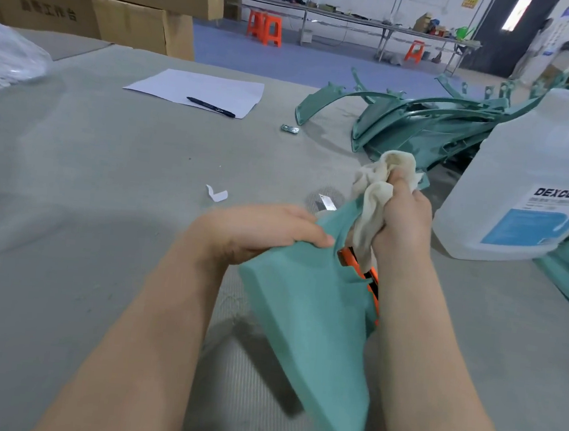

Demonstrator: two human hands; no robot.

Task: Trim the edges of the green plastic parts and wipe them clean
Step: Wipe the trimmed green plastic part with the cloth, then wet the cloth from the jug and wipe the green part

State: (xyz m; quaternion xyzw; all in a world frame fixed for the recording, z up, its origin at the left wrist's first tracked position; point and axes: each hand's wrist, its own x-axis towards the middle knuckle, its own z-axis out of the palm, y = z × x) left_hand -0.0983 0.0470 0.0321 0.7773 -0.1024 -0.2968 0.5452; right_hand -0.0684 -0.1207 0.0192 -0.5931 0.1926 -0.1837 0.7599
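Your left hand [261,230]: fingers curled over the top edge of the green part [308,320], thumb laid flat along its near face. Firm hold. Wrist bent, forearm coming in from lower left.

Your right hand [405,219]: fingers closed round a bunched cloth [373,192], thumb pointing up and away, cloth pressed against the part's narrow upper end. Forearm runs in from lower right, alongside the part.

The part sits between your two hands, held above the table [74,162] and tilted, wide end toward you, narrow end away. It is a long tapering shell of smooth matt teal-green plastic. Cloth is off-white, soft, crumpled.

An orange-and-black tool [372,281] shows behind the part, under your right wrist. Cannot tell whether you hold it.

To your right stands a translucent white plastic jug [520,174] with a blue-and-white label reading "DEXCON"; the smaller print is illegible.

Beyond your hands is a heap of more green parts [422,124], curved, ribbed, with tabs.

At far left are brown cardboard boxes [138,17] printed "曲奇工作台". A white sheet of paper [198,87] lies on the table, a black pen [211,107] on top of it. The table surface is grey with a fine woven texture.
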